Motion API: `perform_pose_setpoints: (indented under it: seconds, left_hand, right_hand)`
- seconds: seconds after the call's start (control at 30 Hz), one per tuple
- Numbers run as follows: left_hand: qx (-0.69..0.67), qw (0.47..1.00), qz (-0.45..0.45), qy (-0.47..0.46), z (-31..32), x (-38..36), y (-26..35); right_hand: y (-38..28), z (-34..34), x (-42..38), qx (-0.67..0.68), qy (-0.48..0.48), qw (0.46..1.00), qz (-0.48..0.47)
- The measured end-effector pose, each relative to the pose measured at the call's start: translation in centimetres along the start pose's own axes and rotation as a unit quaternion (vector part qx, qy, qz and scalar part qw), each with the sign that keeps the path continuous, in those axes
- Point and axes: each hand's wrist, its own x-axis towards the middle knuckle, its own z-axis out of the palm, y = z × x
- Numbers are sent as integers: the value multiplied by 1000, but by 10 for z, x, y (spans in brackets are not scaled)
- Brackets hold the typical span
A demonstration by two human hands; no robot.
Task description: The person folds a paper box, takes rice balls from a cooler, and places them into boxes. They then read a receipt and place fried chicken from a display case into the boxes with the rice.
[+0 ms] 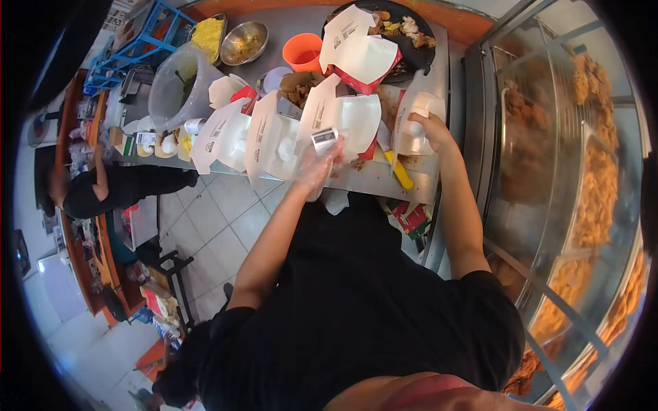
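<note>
My left hand point(321, 164), in a clear plastic glove, is closed on a small packet point(325, 140) with a black-and-white label. It is over the front of an open white-and-red box point(360, 116). My right hand point(430, 131) is at the right end of the counter, its fingers at a small white container in another open box point(413, 142); whether they grip it is unclear. Between the two boxes lies a knife with a yellow handle point(399, 171). More open boxes point(274, 137) stand in a row to the left.
Behind the boxes are an orange cup point(302, 52), a metal bowl point(244, 43) and a black pan point(428, 41) of food. A glass case point(548, 151) of fried food stands right. Another person point(110, 188) is at the left.
</note>
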Motion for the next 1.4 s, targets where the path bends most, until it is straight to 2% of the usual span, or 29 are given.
perform_pose_setpoints:
  seconds: [0.1,0.23,0.3,0.37,0.47,0.53,0.57,0.63,0.73,0.87,0.93,0.97,1.03,1.07,1.17,1.27,1.33,1.37,1.4]
  left_hand:
    - [-7,995,102,-17,6,40,-11]
    - [15,993,116,-31,12,50,16]
    - [-4,993,113,-31,15,45,21]
    - [-19,994,107,-31,19,41,22]
    - [-24,994,97,-38,18,41,2]
    - [-44,994,96,-19,19,36,-6]
    - [-53,994,97,-9,17,32,-9]
    - [-79,994,81,-4,10,10,10]
    - [-121,989,83,18,-8,-5,6]
    - [-292,954,44,45,-31,-35,13]
    - [-419,907,42,8,-46,-46,9]
    - [-479,877,40,-16,-52,-48,6]
    - [-516,852,57,-61,-63,-48,-1]
    - [-543,834,57,-81,-67,-52,3]
    - [-591,793,44,-142,-83,-65,8]
    - [-585,786,36,-197,-94,-84,10]
    - [-590,762,18,-267,-98,-97,7]
    - [-589,749,5,-304,-99,-103,6]
    - [-568,759,1,-319,-98,-109,2]
  right_hand:
    - [-21,-5,-29,25,-27,999,-31]
    - [-72,-27,-50,-118,-58,986,-103]
    - [-112,-30,-46,-164,1,977,-138]
    - [-155,-22,-25,-158,-26,958,-237]
    - [-213,9,34,-326,-20,886,-328]
    - [-221,27,105,-407,-133,808,-405]
    - [-227,44,127,-486,-189,786,-332]
    - [-236,82,157,-622,-292,705,-176]
    - [-212,108,197,-683,-340,647,-9]
    - [-182,100,230,-623,-341,699,81]
    - [-189,99,214,-603,-332,718,97]
    - [-191,102,201,-607,-305,731,61]
    - [-192,100,173,-608,-241,756,-9]
    - [-191,98,170,-638,-229,734,-51]
    - [-177,69,157,-612,-152,705,-325]
    - [-165,75,30,-420,-59,720,-549]
    - [-117,89,-72,-308,-6,803,-510]
    - [-85,102,-121,-259,15,814,-519]
    - [-43,119,-159,-161,51,874,-456]
